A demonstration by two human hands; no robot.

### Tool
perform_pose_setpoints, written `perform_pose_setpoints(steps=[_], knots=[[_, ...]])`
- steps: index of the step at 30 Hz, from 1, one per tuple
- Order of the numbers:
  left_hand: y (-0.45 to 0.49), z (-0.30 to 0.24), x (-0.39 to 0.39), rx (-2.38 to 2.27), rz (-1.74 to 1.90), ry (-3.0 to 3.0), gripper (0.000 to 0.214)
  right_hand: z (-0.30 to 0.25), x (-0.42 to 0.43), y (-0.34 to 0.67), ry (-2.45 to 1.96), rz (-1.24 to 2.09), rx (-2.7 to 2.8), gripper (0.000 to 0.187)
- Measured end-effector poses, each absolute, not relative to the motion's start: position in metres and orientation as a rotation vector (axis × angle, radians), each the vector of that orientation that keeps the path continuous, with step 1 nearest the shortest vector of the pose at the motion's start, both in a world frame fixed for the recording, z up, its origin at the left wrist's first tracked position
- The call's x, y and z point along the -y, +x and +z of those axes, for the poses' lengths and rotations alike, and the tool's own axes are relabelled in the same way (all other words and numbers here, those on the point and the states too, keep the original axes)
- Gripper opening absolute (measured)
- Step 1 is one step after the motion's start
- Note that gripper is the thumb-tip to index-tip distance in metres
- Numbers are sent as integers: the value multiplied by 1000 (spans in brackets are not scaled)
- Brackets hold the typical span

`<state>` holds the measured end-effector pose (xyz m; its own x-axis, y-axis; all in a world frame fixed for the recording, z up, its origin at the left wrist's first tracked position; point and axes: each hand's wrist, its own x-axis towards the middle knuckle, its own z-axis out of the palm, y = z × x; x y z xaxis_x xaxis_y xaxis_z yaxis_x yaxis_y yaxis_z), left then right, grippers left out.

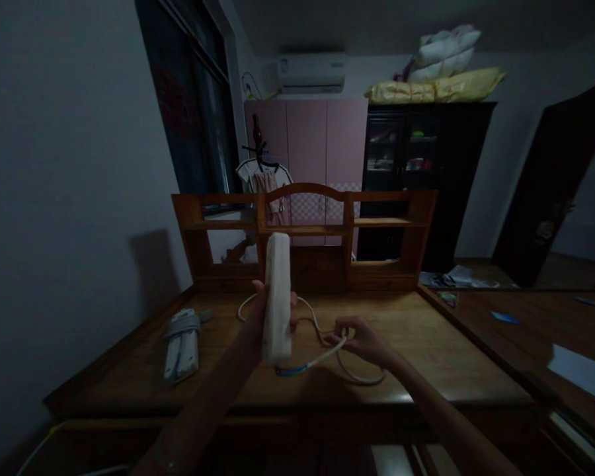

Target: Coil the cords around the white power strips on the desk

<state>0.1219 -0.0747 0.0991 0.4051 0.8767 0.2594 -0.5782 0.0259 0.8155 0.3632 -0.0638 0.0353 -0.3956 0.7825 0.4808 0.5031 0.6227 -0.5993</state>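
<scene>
My left hand (pixel 258 311) is wrapped round a white power strip (pixel 277 297) and holds it upright above the wooden desk (pixel 416 344). The strip's white cable (pixel 322 357) loops over the desk to the right. My right hand (pixel 359 337) pinches that cable a little to the right of the strip, just above the desk top. A second white power strip (pixel 182 344), with its cord wound round it, lies on the desk at the left.
A wooden shelf unit (pixel 305 231) stands at the back of the desk. To the right is a darker table (pixel 535 337) with papers and small items. Behind are a pink wardrobe, a dark cabinet and hanging clothes. The room is dim.
</scene>
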Motion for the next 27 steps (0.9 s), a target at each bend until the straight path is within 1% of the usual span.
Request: perform_pose_setpoints(steps=[3, 6, 8, 10, 11, 13, 14, 17, 19, 21, 23, 24, 27], knots=[[110, 85, 61, -310, 997, 1110, 46, 43, 61, 383, -995, 381, 2059, 37], [109, 65, 58, -354, 818, 1164, 33, 62, 67, 392, -989, 295, 2089, 39], [117, 50, 62, -361, 662, 1151, 34, 78, 74, 386, -970, 234, 2123, 38], [128, 36, 69, -350, 462, 1079, 40, 94, 82, 376, -914, 189, 2166, 32], [134, 31, 74, -345, 385, 1015, 42, 101, 85, 370, -878, 185, 2181, 24], [144, 23, 82, -310, 283, 869, 38, 113, 90, 361, -822, 200, 2163, 7], [148, 21, 85, -277, 252, 812, 35, 118, 92, 358, -809, 214, 2140, 13], [154, 21, 93, -162, 151, 760, 29, 130, 95, 356, -775, 261, 2125, 43], [155, 23, 95, -120, 116, 762, 30, 137, 96, 357, -725, 271, 2181, 50], [157, 23, 96, -87, 38, 764, 34, 143, 95, 358, -692, 271, 2246, 53], [158, 21, 98, -57, -70, 787, 40, 146, 92, 358, -716, 342, 2325, 51], [159, 19, 99, -41, -117, 800, 43, 146, 90, 358, -744, 438, 2379, 47], [162, 10, 106, -6, -150, 808, 48, 145, 85, 356, -812, 858, 2492, 38]])
